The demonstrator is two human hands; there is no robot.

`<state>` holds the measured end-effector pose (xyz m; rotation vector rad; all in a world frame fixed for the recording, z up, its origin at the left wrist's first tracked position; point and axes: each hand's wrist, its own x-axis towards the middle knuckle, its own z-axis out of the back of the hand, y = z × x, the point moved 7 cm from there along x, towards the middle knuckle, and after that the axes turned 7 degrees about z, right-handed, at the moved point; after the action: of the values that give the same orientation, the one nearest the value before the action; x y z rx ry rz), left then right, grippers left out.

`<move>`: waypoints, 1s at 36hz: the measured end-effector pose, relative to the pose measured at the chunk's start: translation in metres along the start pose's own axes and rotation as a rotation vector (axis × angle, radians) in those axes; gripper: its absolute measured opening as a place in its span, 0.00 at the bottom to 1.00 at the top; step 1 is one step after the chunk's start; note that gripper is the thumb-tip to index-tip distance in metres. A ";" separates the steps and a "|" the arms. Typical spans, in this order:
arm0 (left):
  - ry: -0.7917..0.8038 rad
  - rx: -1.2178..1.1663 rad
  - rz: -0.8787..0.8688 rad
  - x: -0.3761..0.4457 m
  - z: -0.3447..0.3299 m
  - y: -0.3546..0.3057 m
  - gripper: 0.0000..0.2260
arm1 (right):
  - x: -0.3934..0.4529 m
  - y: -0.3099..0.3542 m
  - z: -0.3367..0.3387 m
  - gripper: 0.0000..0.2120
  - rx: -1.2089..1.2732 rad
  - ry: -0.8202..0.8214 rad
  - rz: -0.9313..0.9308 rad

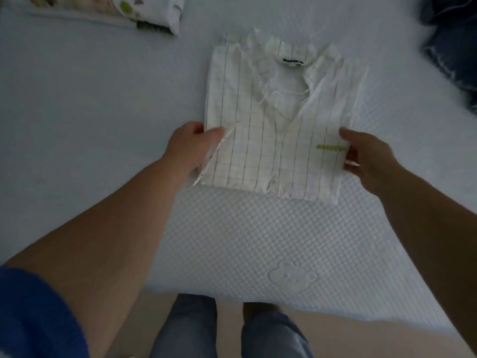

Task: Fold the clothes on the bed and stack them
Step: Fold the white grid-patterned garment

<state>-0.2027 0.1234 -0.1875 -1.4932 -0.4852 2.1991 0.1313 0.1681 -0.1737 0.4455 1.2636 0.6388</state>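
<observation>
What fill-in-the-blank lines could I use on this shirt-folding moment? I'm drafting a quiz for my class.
1. The left hand and the right hand each hold one ____ of the folded shirt.
2. The shirt's thin lines form a ____ pattern.
3. The short stripe near the right hand's grip is ____.
4. A ____ face is embossed on the mattress cover.

Missing words: side; checked; green; bear

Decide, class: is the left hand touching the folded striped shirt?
Touching. The head view shows the left hand with its thumb lying on the striped shirt's left edge.
</observation>
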 end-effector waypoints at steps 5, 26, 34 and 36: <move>-0.033 0.183 0.014 -0.009 0.000 0.018 0.18 | -0.015 -0.031 0.003 0.21 -0.190 -0.074 0.004; -0.183 0.211 -0.002 -0.063 0.011 0.064 0.08 | -0.052 -0.075 0.006 0.12 -0.404 -0.025 -0.052; 0.020 0.002 0.107 -0.067 -0.001 0.086 0.03 | -0.055 -0.079 0.010 0.13 -0.497 -0.087 -0.026; 0.126 -0.019 0.162 -0.066 -0.004 0.090 0.05 | -0.055 -0.080 0.010 0.12 -0.497 -0.085 -0.031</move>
<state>-0.1917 0.0124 -0.1831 -1.7226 -0.3560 2.2080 0.1469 0.0727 -0.1817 0.0400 0.9851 0.8679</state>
